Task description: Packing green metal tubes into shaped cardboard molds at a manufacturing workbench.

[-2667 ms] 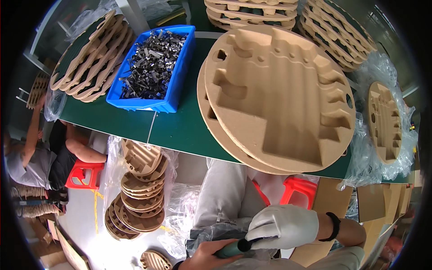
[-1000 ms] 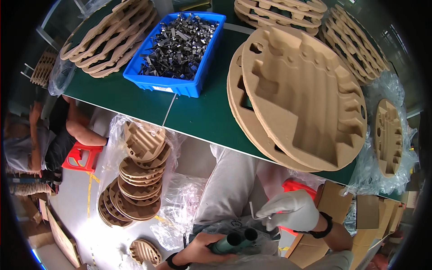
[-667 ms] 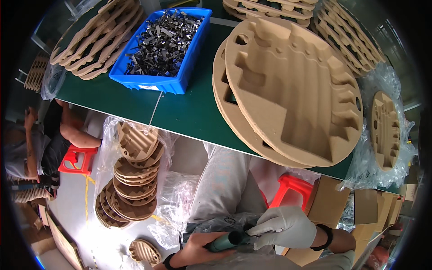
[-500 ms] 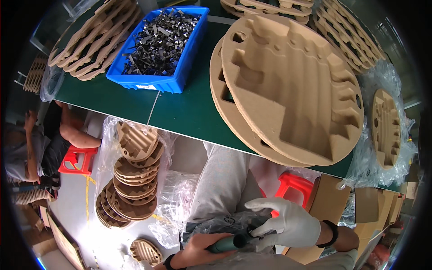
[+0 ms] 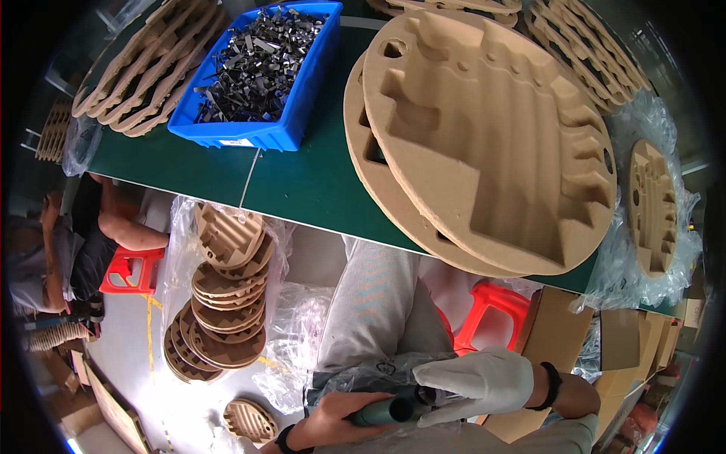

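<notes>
Low in front of my body, my left hand [image 5: 340, 421] is bare and wrapped round a dark green tubular part [image 5: 378, 413]. The part's round open end faces up and to the right. My right hand [image 5: 484, 382] wears a white glove. Its fingers stretch out above the right end of the part, with the thumb below and a gap between them. Whether the glove touches the part is hard to tell. Clear plastic film [image 5: 359, 376] lies over my lap, just beyond both hands.
A blue bin [image 5: 227, 138] of small metal pieces stands on the green table [image 5: 295, 193]. Beside it lean large round moulded pulp trays [image 5: 484, 151]. More trays [image 5: 227, 318] are stacked at left below the table. A red stool [image 5: 491, 314] and cardboard boxes [image 5: 556, 333] are at right. Another person [image 5: 125, 219] sits at far left.
My gloved fingers have come closer together and lower over the part; they were spread wider before. My left hand keeps its hold. The view has shifted slightly.
</notes>
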A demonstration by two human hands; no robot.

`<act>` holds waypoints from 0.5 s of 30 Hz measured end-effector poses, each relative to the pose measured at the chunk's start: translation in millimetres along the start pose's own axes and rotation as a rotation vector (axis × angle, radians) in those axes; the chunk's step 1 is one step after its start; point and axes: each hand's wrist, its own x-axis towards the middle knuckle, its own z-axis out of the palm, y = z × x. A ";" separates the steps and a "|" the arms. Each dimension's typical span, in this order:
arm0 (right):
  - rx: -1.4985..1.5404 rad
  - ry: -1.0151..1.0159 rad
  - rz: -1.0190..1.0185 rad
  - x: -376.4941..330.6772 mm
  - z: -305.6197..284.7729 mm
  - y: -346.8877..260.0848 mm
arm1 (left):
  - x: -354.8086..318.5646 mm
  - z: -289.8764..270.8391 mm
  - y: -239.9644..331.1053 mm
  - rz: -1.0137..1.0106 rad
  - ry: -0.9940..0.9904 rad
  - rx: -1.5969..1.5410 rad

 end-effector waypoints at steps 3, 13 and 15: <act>-0.026 0.000 -0.052 -4.0 4.6 3.9 | -1.3 -0.5 0.0 -0.001 -0.004 0.012; 0.354 0.005 0.423 -6.1 3.8 -11.9 | -2.6 0.3 -11.5 0.149 -0.067 0.022; 0.419 -0.101 0.632 -4.7 2.7 -13.8 | 1.2 -1.6 -8.3 0.163 -0.082 -0.002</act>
